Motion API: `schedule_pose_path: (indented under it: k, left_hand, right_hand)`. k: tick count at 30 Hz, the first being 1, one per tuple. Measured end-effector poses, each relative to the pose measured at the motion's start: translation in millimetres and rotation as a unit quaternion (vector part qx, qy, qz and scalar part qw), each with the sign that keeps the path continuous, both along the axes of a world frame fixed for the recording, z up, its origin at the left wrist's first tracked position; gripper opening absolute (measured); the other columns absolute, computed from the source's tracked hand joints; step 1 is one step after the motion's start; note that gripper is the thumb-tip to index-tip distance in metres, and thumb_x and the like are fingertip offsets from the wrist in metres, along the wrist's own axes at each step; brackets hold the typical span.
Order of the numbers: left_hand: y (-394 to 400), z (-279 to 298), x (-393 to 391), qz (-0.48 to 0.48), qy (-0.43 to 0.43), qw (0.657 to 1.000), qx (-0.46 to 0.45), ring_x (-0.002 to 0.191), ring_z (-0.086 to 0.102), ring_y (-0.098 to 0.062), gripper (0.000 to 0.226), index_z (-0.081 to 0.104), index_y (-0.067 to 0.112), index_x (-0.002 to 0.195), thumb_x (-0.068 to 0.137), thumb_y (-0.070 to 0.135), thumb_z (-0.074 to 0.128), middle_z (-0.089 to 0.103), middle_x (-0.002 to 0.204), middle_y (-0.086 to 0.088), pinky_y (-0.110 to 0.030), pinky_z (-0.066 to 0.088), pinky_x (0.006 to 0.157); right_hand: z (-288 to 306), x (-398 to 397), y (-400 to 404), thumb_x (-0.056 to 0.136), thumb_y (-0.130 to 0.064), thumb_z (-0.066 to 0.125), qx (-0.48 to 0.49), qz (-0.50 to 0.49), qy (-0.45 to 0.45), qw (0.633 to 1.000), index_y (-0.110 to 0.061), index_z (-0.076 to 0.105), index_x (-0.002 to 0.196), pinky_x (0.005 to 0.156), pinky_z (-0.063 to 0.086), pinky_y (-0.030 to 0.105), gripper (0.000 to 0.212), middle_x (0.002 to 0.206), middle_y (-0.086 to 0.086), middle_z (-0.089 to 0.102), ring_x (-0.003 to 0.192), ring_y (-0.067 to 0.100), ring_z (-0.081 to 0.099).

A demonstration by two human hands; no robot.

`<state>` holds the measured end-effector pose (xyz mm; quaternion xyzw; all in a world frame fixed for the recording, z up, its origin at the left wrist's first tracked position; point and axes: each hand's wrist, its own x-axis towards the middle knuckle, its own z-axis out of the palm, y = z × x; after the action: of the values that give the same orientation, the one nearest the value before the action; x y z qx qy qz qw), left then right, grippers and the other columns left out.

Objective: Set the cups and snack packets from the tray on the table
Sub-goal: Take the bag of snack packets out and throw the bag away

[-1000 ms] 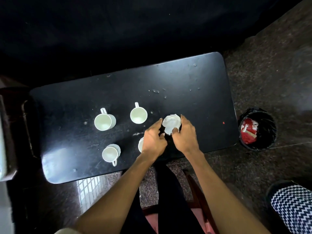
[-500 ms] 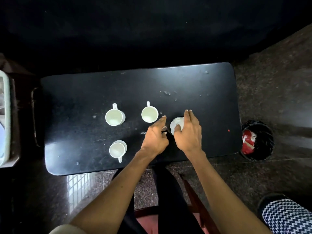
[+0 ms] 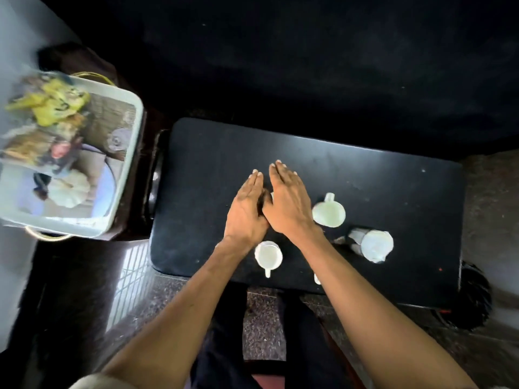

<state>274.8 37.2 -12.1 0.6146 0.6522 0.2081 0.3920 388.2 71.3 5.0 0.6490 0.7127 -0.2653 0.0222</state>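
Here, both hands are held flat over the black table (image 3: 365,175).
Left hand (image 3: 245,209) and right hand (image 3: 289,200) are released, grasping nothing; cups (image 3: 328,213) are set beside them.

- White cup (image 3: 329,214) upright on black table (image 3: 365,186), handle toward far edge.
- Second cup (image 3: 268,256) upright near front edge, handle pointing off table.
- Stack of white cups (image 3: 370,245) lying on its side at right, just beside first cup.
- Pale tray (image 3: 123,153) left of table, apart from it, printed with picture.
- Yellow snack packets (image 3: 53,103) blurred, piled at tray's far end.
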Motion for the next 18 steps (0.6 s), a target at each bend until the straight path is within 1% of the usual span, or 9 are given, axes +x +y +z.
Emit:
schedule_pose_path:
  k: [4, 7, 10, 12, 15, 17, 18]
  left_hand:
    - [17, 3, -78, 0.037, 0.016, 0.999, -0.009, 0.151, 0.026, -0.023, 0.054, 0.033, 0.002, 0.152, 0.1, 0.012, 0.044, 0.032, 0.16, -0.016, -0.035, 0.027, 0.123]
    - [27, 6, -136, 0.071, 0.029, 0.997, -0.015, 0.15, 0.027, -0.025, 0.057, 0.032, 0.001, 0.152, 0.098, 0.012, 0.045, 0.032, 0.16, -0.017, -0.032, 0.025, 0.123]
    - [35, 7, -194, 0.1, 0.043, 0.994, -0.008, 0.149, 0.029, -0.027, 0.059, 0.033, 0.0, 0.151, 0.095, 0.012, 0.047, 0.035, 0.158, -0.019, -0.03, 0.023, 0.122]
    - [40, 5, -225, 0.126, 0.047, 0.991, -0.001, 0.146, 0.035, -0.029, 0.06, 0.037, 0.003, 0.15, 0.093, 0.018, 0.046, 0.04, 0.155, -0.02, -0.032, 0.027, 0.121]
    - [47, 2, -268, 0.186, 0.058, 0.981, 0.012, 0.136, 0.046, -0.033, 0.059, 0.049, 0.005, 0.142, 0.088, 0.029, 0.044, 0.051, 0.146, -0.02, -0.038, 0.037, 0.112]
    - [51, -1, -292, 0.239, 0.081, 0.966, 0.058, 0.123, 0.052, -0.034, 0.051, 0.056, 0.004, 0.129, 0.083, 0.025, 0.047, 0.058, 0.132, -0.018, -0.045, 0.047, 0.099]
    - [54, -3, -305, 0.276, 0.098, 0.953, 0.082, 0.115, 0.053, -0.031, 0.045, 0.056, 0.004, 0.122, 0.081, 0.021, 0.05, 0.058, 0.125, -0.016, -0.047, 0.048, 0.092]
  right_hand:
    - [0, -80, 26, 0.099, -0.028, 0.044, -0.007, 0.043, 0.015, 0.999, -0.008, 0.022, 0.158, 0.126, 0.008, 0.036, 0.065, 0.166, 0.012, 0.017, 0.154, 0.022, 0.016]
    - [-1, -140, 44, 0.099, -0.03, 0.046, -0.005, 0.081, 0.018, 0.997, -0.008, 0.022, 0.158, 0.126, 0.01, 0.036, 0.067, 0.166, 0.012, 0.018, 0.154, 0.023, 0.017]
    - [-2, -201, 61, 0.096, -0.029, 0.048, 0.002, 0.128, 0.025, 0.991, -0.005, 0.024, 0.156, 0.126, 0.013, 0.038, 0.069, 0.165, 0.014, 0.02, 0.153, 0.025, 0.019]
    - [-3, -235, 71, 0.095, -0.029, 0.049, 0.011, 0.147, 0.034, 0.988, -0.004, 0.025, 0.156, 0.126, 0.014, 0.037, 0.069, 0.164, 0.015, 0.022, 0.153, 0.025, 0.02]
    - [-4, -286, 85, 0.092, -0.029, 0.055, 0.034, 0.184, 0.04, 0.982, -0.002, 0.026, 0.155, 0.125, 0.016, 0.038, 0.074, 0.163, 0.018, 0.024, 0.151, 0.028, 0.023]
    - [-4, -314, 94, 0.086, -0.029, 0.063, 0.06, 0.212, 0.039, 0.975, -0.001, 0.025, 0.154, 0.124, 0.019, 0.04, 0.082, 0.163, 0.02, 0.024, 0.151, 0.031, 0.024]
    - [-4, -327, 98, 0.085, -0.03, 0.064, 0.074, 0.223, 0.042, 0.971, -0.001, 0.025, 0.154, 0.124, 0.02, 0.041, 0.085, 0.162, 0.021, 0.024, 0.151, 0.032, 0.023]
